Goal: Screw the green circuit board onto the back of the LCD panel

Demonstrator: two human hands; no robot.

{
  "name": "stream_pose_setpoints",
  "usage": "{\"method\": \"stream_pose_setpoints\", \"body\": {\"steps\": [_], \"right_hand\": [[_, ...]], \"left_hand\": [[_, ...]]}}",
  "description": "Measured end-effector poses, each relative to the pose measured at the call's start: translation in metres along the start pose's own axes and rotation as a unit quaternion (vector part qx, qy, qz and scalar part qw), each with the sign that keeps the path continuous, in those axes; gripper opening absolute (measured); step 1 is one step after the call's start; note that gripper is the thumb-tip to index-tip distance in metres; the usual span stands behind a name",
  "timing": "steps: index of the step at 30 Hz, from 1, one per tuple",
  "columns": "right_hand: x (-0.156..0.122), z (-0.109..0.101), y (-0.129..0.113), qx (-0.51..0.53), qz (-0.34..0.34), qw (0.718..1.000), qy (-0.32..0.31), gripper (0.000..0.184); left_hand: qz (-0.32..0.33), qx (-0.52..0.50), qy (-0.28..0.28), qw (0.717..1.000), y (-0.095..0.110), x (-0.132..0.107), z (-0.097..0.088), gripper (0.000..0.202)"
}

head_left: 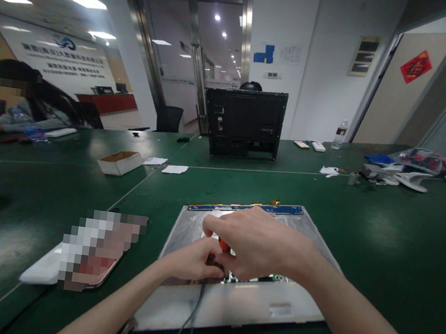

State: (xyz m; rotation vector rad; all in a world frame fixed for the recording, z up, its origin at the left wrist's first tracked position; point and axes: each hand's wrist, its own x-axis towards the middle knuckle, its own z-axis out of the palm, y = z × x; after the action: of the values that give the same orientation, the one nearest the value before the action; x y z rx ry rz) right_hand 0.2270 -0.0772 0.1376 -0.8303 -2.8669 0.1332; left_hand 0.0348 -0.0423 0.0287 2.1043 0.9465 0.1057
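Note:
A flat silver metal panel [290, 307] with a blue circuit strip [283, 210] along its far edge lies on the green table in front of me. My right hand [254, 242] is closed around an orange-handled tool [224, 245] held down onto the panel's near middle. My left hand [192, 260] is pinched beside the tool's lower end, its fingertips touching the panel. Thin cables [190, 316] run from under my hands off the panel's near edge.
A white device with a blurred face [40, 272] lies left of the panel. A black monitor housing [245, 122] stands at the far middle. A small cardboard box [120, 162], papers, a water bottle [339, 134] and parts lie about. Other people sit at the left.

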Motion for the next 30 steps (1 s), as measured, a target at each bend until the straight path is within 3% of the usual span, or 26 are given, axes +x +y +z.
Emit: {"method": "stream_pose_setpoints", "body": {"steps": [4, 7, 13, 18, 22, 26, 30], "right_hand": [[0.004, -0.002, -0.003, -0.037, 0.050, 0.998, 0.007, 0.019], [0.006, -0.003, -0.004, -0.054, 0.074, 0.996, 0.004, 0.023], [0.003, 0.000, -0.001, -0.049, 0.047, 0.997, 0.027, 0.016], [-0.001, -0.001, -0.002, -0.019, -0.004, 1.000, 0.017, 0.031], [0.001, -0.002, -0.004, -0.040, 0.032, 0.999, 0.016, 0.027], [0.004, -0.001, -0.006, -0.057, 0.076, 0.995, 0.013, 0.023], [0.003, -0.002, -0.006, -0.051, 0.058, 0.997, 0.011, 0.017]], "left_hand": [[-0.006, -0.025, -0.008, 1.000, 0.009, -0.001, -0.001, 0.012], [-0.031, -0.037, -0.022, 0.999, 0.013, -0.002, 0.000, 0.011], [0.005, -0.031, -0.016, 0.999, 0.004, 0.001, 0.001, 0.008], [0.034, -0.013, -0.009, 0.999, -0.002, 0.002, 0.000, 0.011], [0.030, 0.010, 0.011, 0.999, 0.008, -0.002, -0.002, 0.011], [0.016, 0.038, -0.028, 0.999, 0.016, -0.006, -0.004, 0.009], [0.031, 0.046, -0.027, 0.998, 0.018, -0.007, -0.003, 0.006]]}}
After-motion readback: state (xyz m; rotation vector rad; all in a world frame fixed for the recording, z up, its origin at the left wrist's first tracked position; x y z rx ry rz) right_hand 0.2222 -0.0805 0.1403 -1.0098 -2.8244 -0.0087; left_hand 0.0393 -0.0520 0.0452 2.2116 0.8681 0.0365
